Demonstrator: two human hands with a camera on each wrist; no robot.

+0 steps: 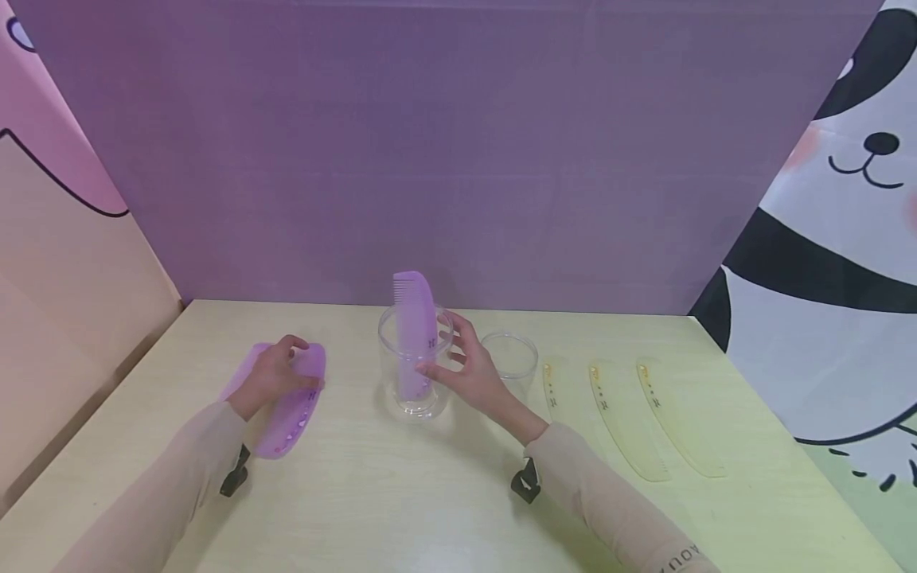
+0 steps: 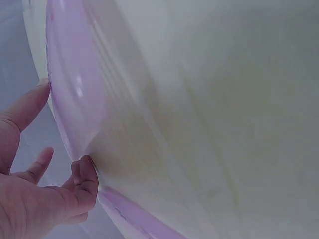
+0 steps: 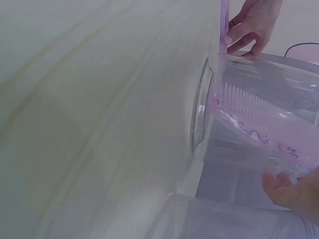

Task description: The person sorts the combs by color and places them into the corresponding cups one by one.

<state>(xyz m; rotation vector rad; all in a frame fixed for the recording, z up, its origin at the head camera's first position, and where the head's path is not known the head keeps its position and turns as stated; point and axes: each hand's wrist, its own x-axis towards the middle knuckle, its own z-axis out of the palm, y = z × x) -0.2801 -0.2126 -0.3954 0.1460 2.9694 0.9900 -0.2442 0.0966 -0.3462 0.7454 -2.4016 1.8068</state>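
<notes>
On the left of the table, two purple combs lie side by side. My left hand [image 1: 278, 374] grips the right-hand purple comb [image 1: 290, 422] across its far part. In the left wrist view, the thumb meets one edge of this comb [image 2: 75, 74] and curled fingers meet the other. The second purple comb [image 1: 242, 372] is partly hidden behind that hand. Near the middle stands a clear cup [image 1: 390, 374], with another purple comb [image 1: 414, 318] upright and leaning inside, its top above the rim. My right hand [image 1: 469, 370] holds this cup from its right side, thumb toward me.
A second clear cup [image 1: 510, 358] stands just right of the right hand, partly behind it. Farther right, three pale yellow see-through combs lie spaced out, among them the middle yellow comb [image 1: 623, 430] and the rightmost yellow comb [image 1: 677, 430]. A purple backdrop [image 1: 458, 159] rises behind the table.
</notes>
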